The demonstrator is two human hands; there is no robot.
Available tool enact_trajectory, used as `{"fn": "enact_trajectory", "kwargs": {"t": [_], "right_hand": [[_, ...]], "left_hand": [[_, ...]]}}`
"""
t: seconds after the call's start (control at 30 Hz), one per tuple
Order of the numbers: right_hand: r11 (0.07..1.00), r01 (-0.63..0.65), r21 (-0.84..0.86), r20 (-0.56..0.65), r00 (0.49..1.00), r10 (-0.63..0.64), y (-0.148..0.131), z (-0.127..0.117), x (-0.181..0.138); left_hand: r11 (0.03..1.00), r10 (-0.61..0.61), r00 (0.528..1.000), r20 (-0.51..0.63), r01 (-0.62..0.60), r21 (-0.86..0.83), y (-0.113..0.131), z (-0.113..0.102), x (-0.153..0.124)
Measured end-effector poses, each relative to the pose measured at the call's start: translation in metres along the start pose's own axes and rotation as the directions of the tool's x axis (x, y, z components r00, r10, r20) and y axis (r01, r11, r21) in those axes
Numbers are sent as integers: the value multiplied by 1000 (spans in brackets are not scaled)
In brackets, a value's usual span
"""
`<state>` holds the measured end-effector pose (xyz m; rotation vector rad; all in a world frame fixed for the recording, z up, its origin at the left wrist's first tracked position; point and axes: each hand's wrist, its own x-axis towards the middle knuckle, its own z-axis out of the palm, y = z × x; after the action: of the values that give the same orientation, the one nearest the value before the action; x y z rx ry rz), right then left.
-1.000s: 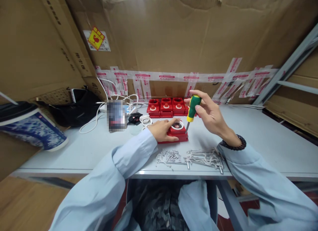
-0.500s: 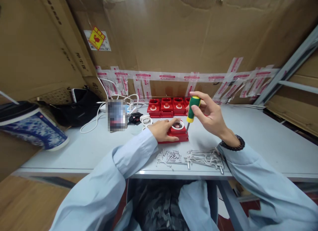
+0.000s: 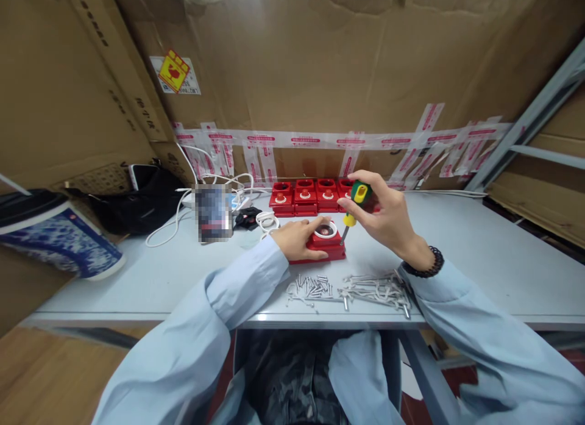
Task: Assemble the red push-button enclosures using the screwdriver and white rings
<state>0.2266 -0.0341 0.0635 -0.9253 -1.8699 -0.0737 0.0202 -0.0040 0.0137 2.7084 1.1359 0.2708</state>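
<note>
My left hand point(image 3: 299, 239) grips a red box point(image 3: 333, 252) with a white ring on top, thumb along its front and fingers over its upper side. My right hand point(image 3: 384, 208) holds a green and yellow screwdriver point(image 3: 361, 192) by the handle. Its metal shaft slants down to the box's right corner, where the tip touches or nearly touches. Whether a screw sits under the tip is too small to tell. Nearer the table edge lie a pile of loose screws point(image 3: 315, 286) and a bunch of metal rods with white cords point(image 3: 377, 291).
Several similar red boxes point(image 3: 304, 200) stand in a row behind. To the left are white cables point(image 3: 267, 221), a blurred phone-like object point(image 3: 212, 213), a black bag point(image 3: 137, 199) and a large blue-white cup point(image 3: 64, 236). A cardboard wall point(image 3: 297, 65) closes the table's back.
The screwdriver handle has tilted and turned, its end now facing me more, and the fingers of my right hand have shifted around it. My left hand stays on the red box.
</note>
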Motion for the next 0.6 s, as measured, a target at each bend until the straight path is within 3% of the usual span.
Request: {"fn": "enact_trajectory", "kwargs": {"t": [0.07, 0.2, 0.3, 0.4, 0.47, 0.53, 0.6], "right_hand": [[1000, 8, 12, 53, 999, -8, 0, -3, 0], [959, -57, 276, 266, 964, -19, 1, -8, 1], [956, -48, 291, 220, 975, -18, 1, -5, 0], [989, 32, 144, 39, 999, -38, 1, 1, -3], [996, 51, 70, -11, 999, -51, 0, 1, -3], [995, 29, 96, 52, 998, -34, 0, -2, -2], [979, -36, 199, 190, 982, -3, 1, -7, 0]], "left_hand": [[1000, -1, 1000, 1, 1, -9, 0, 0, 0], [1000, 0, 1000, -6, -1, -16, -1, 1, 0], [1000, 10, 1000, -12, -10, -8, -2, 2, 0], [1000, 1, 1000, -7, -1, 6, -2, 2, 1], [1000, -4, 1000, -3, 4, 13, -2, 2, 1], [1000, -2, 1000, -5, 2, 10, -1, 2, 0], [1000, 2, 1000, -8, -2, 3, -1, 2, 0]]}}
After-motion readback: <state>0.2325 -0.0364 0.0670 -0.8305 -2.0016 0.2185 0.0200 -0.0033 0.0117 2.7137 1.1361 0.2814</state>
